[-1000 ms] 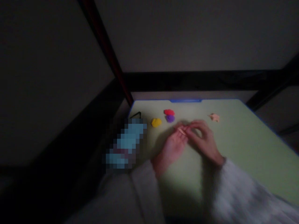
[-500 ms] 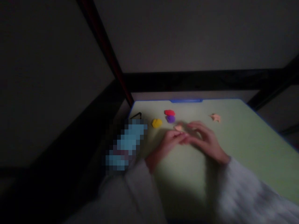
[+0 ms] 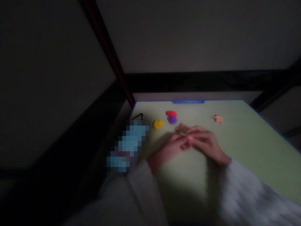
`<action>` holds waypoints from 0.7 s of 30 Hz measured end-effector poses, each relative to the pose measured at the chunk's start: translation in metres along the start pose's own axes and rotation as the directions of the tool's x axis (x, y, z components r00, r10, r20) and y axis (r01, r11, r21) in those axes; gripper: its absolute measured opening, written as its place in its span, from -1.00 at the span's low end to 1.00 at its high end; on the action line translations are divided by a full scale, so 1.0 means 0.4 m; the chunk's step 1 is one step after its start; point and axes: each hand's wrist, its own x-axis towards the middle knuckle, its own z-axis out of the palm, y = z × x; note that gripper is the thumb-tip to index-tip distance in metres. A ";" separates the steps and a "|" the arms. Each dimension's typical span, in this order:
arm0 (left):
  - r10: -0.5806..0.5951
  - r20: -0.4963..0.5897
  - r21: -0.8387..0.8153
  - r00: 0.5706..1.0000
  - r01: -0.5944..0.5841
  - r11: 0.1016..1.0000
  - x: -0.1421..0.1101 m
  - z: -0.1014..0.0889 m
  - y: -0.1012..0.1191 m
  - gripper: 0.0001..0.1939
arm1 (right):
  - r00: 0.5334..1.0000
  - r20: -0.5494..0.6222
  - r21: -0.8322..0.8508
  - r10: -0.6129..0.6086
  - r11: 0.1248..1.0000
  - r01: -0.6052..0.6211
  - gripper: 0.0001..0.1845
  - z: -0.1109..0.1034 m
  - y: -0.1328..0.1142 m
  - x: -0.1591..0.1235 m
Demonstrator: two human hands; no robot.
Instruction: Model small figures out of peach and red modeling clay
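Note:
My left hand (image 3: 172,147) and my right hand (image 3: 205,141) meet low over the table, fingertips together. Both are closed in a pinch. A tiny pale yellowish spot shows where the fingertips touch; it is too small and blurred to name. Just beyond the fingers lies a peach-coloured lump (image 3: 180,127), partly hidden by my hands. Farther back are a yellow clay lump (image 3: 158,124), a purple clay lump (image 3: 172,120) and a flattened red clay piece (image 3: 171,113) touching the purple one. Off to the right lies a peach star-like clay shape (image 3: 218,119).
The pale green table (image 3: 246,147) has a blue edge and a blue handle-like strip (image 3: 188,102) at the back. A pixelated light-blue object (image 3: 130,141) covers its left side. A dark wall band runs behind. The light is dim.
My right hand's fingers have closed from a spread curve into a pinch against my left fingertips. More of the peach lump behind my hands now shows reddish and shaded.

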 end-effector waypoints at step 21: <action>0.184 -0.101 -0.052 0.978 -0.190 0.980 -0.002 0.007 0.005 -0.84 | 0.979 -0.187 -0.125 -0.082 0.990 0.059 -0.77 0.050 -0.015 -0.014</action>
